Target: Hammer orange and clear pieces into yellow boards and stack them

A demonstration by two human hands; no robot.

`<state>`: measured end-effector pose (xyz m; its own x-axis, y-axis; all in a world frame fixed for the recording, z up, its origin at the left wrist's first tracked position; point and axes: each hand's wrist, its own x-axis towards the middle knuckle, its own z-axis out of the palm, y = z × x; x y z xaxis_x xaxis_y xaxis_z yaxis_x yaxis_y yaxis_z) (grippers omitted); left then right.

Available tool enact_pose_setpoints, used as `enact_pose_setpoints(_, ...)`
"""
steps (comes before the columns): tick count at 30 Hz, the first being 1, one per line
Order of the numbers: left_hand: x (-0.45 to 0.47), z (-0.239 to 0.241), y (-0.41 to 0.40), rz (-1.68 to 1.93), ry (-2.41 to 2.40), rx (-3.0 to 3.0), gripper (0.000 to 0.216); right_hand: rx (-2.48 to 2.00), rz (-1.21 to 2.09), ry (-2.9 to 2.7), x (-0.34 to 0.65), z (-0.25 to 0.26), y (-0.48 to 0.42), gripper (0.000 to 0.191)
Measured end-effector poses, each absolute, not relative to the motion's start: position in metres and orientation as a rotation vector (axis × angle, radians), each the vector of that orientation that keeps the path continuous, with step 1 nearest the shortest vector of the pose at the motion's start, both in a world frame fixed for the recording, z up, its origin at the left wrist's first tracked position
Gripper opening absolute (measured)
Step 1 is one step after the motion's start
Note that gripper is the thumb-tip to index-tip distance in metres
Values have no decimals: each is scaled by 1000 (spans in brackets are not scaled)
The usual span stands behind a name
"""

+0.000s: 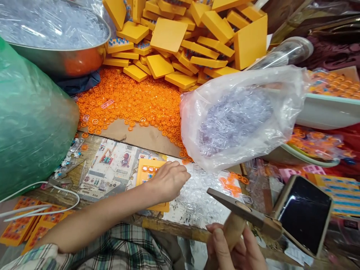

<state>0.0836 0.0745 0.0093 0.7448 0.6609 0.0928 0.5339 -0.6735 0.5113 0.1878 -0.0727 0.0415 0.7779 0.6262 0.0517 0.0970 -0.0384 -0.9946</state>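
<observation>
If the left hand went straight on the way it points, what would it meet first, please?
Probably the loose clear plastic pieces just beyond the left hand, before the clear bag; depth is unclear.

Yellow tiles (197, 37) at twelve o'clock, orange rings (135, 101) beneath, a green bag (30, 123) at nine, a plaid sleeve (126, 243) at six, a brown-handled hammer (239, 215) at five.

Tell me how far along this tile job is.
Done, seemingly: a heap of yellow tiles at the back. In hand: the left hand rests on one tile holding orange pieces; the right hand grips the hammer. Left: plenty of loose orange rings and a bag of clear pieces.
</observation>
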Motion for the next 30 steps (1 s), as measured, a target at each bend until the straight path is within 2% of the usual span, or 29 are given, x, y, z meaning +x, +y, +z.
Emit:
enact_pose_setpoints(3,93,8,82,293,906,2482,19,-1552,534,-456,193,43,-69,51)
enact_pose_setpoints(12,87,19,89,386,994,2360,22,-1521,584,-415,186,43,-56,54)
enact_pose_setpoints(21,14,8,139,531,1422,2135,23,-1684,696,-620,190,23,-68,56)
enact_pose_setpoints(26,14,0,140,565,1483,2134,15,-1705,755,-701,186,19,-64,52)
enact_pose_setpoints(30,20,-1,143,597,1466,2143,19,-1730,792,-809,183,16,-61,50)
